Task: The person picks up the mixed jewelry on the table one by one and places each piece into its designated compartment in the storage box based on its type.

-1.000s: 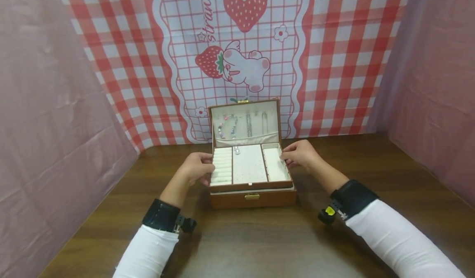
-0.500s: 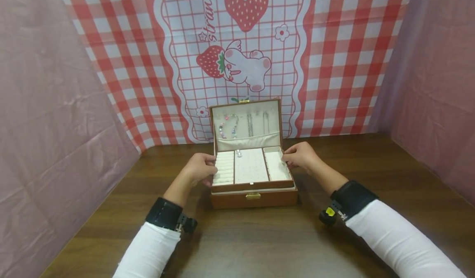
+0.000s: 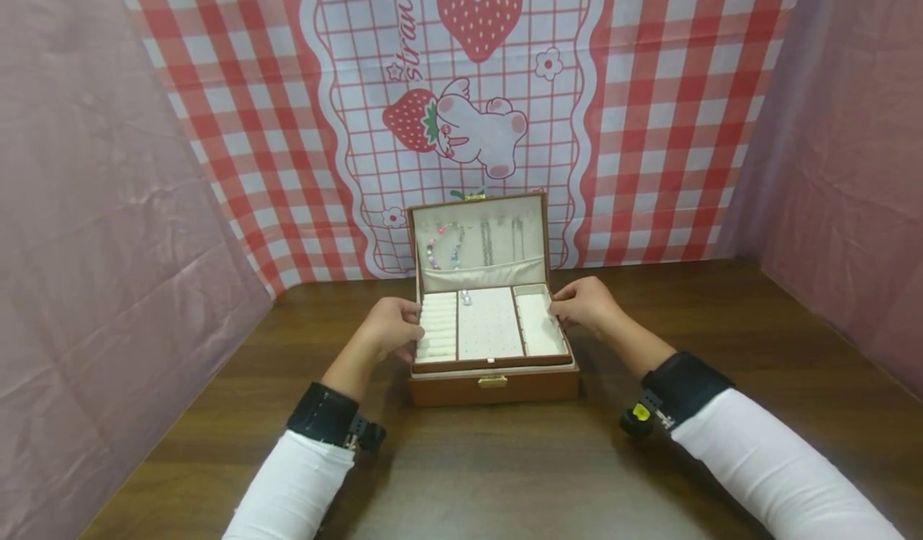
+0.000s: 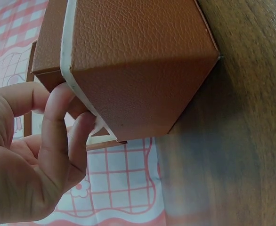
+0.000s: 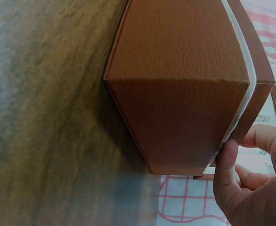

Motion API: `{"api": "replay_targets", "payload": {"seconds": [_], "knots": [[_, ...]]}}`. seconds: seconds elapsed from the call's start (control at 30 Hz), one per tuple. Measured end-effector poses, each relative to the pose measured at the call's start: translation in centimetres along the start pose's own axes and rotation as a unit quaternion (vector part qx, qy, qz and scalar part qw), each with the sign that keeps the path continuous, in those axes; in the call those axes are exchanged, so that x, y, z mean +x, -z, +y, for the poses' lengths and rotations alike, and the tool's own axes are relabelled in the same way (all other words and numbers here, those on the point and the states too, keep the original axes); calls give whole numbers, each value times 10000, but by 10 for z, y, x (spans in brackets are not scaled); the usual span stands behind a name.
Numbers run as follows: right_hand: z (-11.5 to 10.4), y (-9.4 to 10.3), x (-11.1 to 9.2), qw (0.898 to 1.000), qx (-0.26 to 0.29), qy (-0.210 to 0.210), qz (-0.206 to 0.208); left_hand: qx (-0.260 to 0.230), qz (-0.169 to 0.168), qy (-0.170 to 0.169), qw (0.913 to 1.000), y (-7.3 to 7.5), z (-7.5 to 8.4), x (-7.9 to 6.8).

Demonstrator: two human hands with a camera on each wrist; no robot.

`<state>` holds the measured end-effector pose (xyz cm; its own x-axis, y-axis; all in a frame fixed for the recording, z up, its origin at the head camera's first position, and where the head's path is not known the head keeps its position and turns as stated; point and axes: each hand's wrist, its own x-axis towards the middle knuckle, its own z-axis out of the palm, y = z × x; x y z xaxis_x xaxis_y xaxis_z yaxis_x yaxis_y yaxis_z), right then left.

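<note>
A brown leather-look jewelry box (image 3: 443, 394) stands on the table with its lid (image 3: 505, 243) raised. On top sits its lift-out tray (image 3: 492, 328), with ring rolls (image 3: 437, 328) left, an earring panel in the middle and an open compartment at right. My left hand (image 3: 389, 328) grips the tray's left side, and my right hand (image 3: 587, 304) pinches its right wall. Both wrist views show the tray (image 4: 48, 28) standing above the box's pale rim (image 5: 247, 61), with fingertips in the gap between. The box's inside is hidden under the tray.
Inside the lid hang a beaded bracelet (image 3: 433, 253) and silver chains (image 3: 486, 243) above a fabric pocket. Earrings (image 3: 466, 297) sit at the panel's top. A gold clasp (image 3: 493, 381) marks the box front. Behind hangs a strawberry-print cloth (image 3: 476, 123); pink cloth (image 3: 844, 163) flanks the table.
The tray has sunk slightly, mostly at its back edge, so more of the lid's pocket shows. Both hands keep their hold on its sides.
</note>
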<state>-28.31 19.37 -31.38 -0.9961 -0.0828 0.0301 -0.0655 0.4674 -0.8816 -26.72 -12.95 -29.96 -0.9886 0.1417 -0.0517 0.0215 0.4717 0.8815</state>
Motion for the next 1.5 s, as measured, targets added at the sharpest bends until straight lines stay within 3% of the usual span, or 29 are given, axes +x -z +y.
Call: {"api": "replay_targets", "payload": {"seconds": [0.27, 0.67, 1.13, 1.5], "knots": [[-1, 8, -5, 9999, 124, -38, -65, -588, 290, 238, 9976, 6, -3, 2], [-2, 16, -6, 9990, 435, 23, -104, -803, 274, 243, 9961, 10, 1, 3], [-21, 20, 6, 9990, 439, -62, 3, -1006, 528, 114, 9935, 9, 22, 17], [-41, 26, 14, 9920, 1248, -53, 191, -1634, 822, 100, 9831, 16, 42, 34]]}}
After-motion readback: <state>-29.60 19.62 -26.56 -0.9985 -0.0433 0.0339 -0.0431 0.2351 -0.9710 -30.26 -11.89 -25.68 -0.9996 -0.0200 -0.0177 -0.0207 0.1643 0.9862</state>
